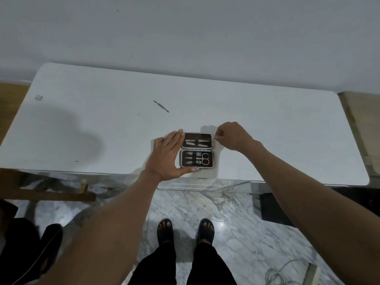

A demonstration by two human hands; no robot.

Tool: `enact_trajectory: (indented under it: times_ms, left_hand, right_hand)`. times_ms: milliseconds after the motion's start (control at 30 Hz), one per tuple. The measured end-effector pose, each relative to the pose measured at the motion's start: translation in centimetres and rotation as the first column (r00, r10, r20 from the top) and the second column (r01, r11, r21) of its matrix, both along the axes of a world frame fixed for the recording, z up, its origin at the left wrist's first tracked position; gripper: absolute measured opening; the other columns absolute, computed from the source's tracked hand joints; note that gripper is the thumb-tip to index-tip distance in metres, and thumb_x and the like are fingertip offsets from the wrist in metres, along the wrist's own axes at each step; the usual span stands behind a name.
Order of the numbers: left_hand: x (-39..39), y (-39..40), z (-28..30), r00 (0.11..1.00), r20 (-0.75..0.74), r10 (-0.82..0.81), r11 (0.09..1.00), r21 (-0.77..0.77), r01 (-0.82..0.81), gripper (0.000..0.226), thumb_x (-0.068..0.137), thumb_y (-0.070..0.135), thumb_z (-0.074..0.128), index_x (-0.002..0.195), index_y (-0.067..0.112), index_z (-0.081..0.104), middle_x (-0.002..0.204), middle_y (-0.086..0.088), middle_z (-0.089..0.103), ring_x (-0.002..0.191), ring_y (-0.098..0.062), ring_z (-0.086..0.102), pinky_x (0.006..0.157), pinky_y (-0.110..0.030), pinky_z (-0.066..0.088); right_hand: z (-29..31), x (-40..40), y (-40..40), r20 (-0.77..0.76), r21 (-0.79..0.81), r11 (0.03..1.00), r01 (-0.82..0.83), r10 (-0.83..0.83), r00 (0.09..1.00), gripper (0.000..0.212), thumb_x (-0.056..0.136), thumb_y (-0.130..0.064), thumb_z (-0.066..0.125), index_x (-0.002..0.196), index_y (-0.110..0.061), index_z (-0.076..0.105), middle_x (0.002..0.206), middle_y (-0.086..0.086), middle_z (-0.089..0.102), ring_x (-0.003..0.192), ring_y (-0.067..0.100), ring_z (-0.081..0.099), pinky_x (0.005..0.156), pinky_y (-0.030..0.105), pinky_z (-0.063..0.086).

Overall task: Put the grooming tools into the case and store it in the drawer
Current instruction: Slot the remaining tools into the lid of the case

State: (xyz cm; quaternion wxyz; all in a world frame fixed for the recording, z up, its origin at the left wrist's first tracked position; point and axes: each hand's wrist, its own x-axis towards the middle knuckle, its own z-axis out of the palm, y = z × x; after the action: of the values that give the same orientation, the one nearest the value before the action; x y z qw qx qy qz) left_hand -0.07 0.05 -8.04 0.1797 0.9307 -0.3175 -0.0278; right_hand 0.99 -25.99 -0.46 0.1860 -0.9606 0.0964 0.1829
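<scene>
While the person's sandalled feet (185, 230) stand on the marble floor (236, 212) at the bottom of the view, both forearms reach up over the near edge of the white table (267, 130). Between the two hands lies the open case (197, 150), dark-lined, its two halves one beyond the other. The left hand (166, 157) braces the case's left side with fingers straight and together and the thumb stretched along the near edge; it grips nothing. Small scissors (205, 159) and other metal tools sit in the near half, just right of that hand. At the far half's right edge, the right hand (232, 136) is curled, its fingertips pinching the end of a thin metal tool (202, 139) that lies across that half. Beyond both hands, well apart from the case, a slender tool (161, 106) lies alone on the tabletop.
</scene>
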Motion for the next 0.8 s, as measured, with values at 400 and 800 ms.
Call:
enact_trajectory:
  times_ms: [400,800]
  left_hand:
    - [0.0,0.1,0.0,1.0,-0.012,-0.007,1.0,-0.006,0.007,0.122,0.076,0.094,0.051,0.161,0.009,0.031,0.171,-0.003,0.027,0.157,-0.019,0.024,0.12,-0.044,0.025]
    - [0.1,0.1,-0.1,1.0,0.001,-0.01,1.0,0.015,0.01,0.122,0.076,0.094,0.051,0.161,0.008,0.032,0.171,-0.003,0.027,0.157,-0.019,0.025,0.119,-0.043,0.024]
  right_hand:
    - [-0.6,0.0,0.3,-0.02,-0.001,0.991,0.132,-0.132,0.991,0.023,0.076,-0.009,0.049,0.053,-0.011,0.053,0.057,0.009,0.06,0.055,0.024,0.051,0.051,0.028,0.043]
    - [-0.9,1.0,1.6,-0.056,0.046,0.99,0.132,-0.13,0.99,0.018,0.079,-0.01,0.054,0.075,-0.002,0.07,0.077,0.012,0.073,0.069,0.026,0.065,0.058,0.031,0.051]
